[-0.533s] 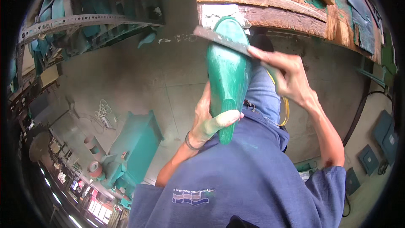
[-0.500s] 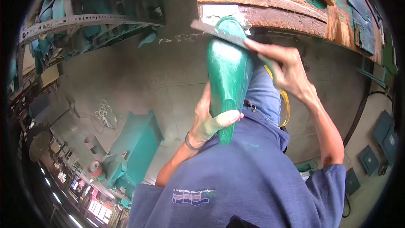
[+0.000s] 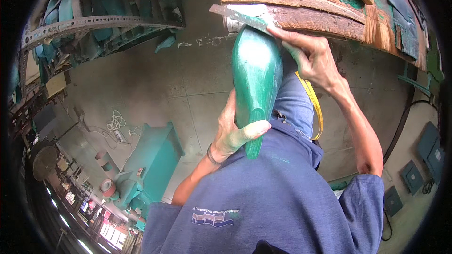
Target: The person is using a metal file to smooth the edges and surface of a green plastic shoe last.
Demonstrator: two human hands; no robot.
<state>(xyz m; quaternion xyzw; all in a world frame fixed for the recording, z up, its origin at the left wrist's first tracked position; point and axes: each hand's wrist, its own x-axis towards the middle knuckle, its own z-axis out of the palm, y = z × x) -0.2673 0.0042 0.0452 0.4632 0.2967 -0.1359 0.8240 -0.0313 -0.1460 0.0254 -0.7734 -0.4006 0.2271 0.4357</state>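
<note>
At narrow near end of glossy green foot-shaped form (image 3: 256,70), smooth, likely plastic: left hand (image 3: 230,135), curled around it, thumb across top. Form's long axis points away from navy fabric shirt (image 3: 282,193). Right hand (image 3: 315,60), closer to form's broad far end, grips flat grey metal bar (image 3: 239,17), green-dusted, crosswise at that end. Beyond form: rough-grained brown wooden bench (image 3: 320,21). Far left of form: perforated metal rack (image 3: 103,21).
</note>
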